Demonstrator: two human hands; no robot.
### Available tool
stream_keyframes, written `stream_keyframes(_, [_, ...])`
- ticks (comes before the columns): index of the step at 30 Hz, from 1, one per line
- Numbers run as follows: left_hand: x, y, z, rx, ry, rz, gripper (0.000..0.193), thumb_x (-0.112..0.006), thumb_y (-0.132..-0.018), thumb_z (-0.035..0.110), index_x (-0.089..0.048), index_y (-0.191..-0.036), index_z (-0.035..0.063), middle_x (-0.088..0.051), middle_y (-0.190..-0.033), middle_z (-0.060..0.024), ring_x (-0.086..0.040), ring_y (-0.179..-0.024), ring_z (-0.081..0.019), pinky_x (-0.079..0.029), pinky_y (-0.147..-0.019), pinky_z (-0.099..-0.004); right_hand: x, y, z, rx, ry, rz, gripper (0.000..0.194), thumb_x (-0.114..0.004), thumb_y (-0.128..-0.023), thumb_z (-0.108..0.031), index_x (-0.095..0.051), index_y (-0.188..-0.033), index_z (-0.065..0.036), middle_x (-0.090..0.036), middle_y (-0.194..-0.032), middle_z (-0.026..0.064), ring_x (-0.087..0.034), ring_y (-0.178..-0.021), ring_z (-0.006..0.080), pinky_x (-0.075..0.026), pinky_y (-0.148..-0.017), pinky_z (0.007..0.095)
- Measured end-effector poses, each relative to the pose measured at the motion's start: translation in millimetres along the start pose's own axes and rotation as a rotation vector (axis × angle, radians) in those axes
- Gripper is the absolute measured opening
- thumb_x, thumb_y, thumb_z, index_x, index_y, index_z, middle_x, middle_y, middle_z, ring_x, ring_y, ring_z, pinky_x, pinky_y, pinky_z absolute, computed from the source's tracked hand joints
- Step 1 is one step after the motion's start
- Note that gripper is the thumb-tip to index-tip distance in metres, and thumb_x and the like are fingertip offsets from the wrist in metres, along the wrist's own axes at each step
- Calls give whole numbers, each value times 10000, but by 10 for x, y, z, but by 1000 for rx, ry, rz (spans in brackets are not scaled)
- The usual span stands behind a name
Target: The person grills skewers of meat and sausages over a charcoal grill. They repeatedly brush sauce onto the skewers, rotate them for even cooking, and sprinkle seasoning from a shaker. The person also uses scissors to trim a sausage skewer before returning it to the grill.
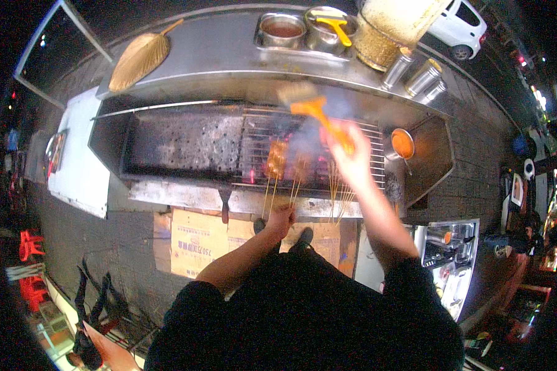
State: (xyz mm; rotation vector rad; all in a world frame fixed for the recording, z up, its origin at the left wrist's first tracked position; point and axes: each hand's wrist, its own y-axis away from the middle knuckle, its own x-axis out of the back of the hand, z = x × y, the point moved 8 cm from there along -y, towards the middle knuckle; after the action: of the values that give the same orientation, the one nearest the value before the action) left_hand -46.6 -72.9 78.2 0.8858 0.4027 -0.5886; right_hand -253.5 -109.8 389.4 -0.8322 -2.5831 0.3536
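My right hand (348,143) is closed around the handle of a yellow basting brush (312,106), raised over the grill grate (371,139); its bristles are blurred. Low at the grill's front edge, my left hand (283,218) grips the wooden sticks of a skewered piece of food (301,168), veiled by smoke. Just to its left, a browned, glossy skewered piece (276,160) lies on the grate with its two sticks over the front edge. Several more skewer sticks (336,190) fan out beneath my right forearm; the food on them is hidden or unclear.
A perforated metal plate (185,139) fills the grill's left part. On the back shelf are a palm-leaf fan (141,58), a pot of reddish sauce (282,28), another pot with a yellow-handled brush (334,28), and metal shakers (423,78). An orange-filled cup (402,143) stands right of the grate.
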Motion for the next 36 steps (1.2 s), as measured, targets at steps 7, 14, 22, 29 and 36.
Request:
stream_keyframes(7, [52, -80, -196, -272, -1110, -520, 226, -544, -898, 236, -550, -815, 26, -569, -779, -100, -580, -732, -189, -469, -609, -328, -618, -2224, -135, 12, -63, 130, 353, -644, -840, -143, -542, -1134, 24, -657, -883, 101, -640, -692, 134, -502, -609, 243])
stream_keyframes(14, [466, 924, 46, 442, -199, -183, 307, -553, -908, 264, -534, -1100, 25, -608, -978, -96, -604, -849, -205, -506, -731, -328, 214, -1536, 520, -100, 174, 305, 433, -632, -826, -109, -489, -1214, 19, -642, -834, 121, -625, -715, 168, -516, -644, 295])
stream_keyframes(22, [1383, 1318, 245, 256, -167, 124, 466, -542, -901, 247, -424, -1296, 30, -604, -1073, -126, -601, -913, -235, -505, -739, -350, 2047, -1843, 1149, -119, 658, 613, 666, -786, -669, -339, -502, -1125, 54, -614, -1048, 220, -606, -991, 331, -475, -844, 402])
stream_keyframes(29, [2124, 1966, -758, 159, 180, 562, 375, -515, -918, 216, -458, -1247, 43, -578, -908, -75, -558, -684, -160, -456, -541, -272, 1597, -1355, 808, 134, 376, 140, 398, -760, -714, -248, -565, -975, -20, -649, -883, 118, -619, -806, 226, -487, -723, 354])
stream_keyframes(36, [2034, 2299, -1458, 90, 163, 646, 318, -508, -913, 190, -493, -1198, 51, -562, -813, -34, -545, -634, -126, -408, -477, -235, 845, -503, 1376, -62, 301, -212, 612, -759, -673, -247, -533, -1202, -38, -604, -1102, 178, -598, -1017, 283, -470, -869, 362])
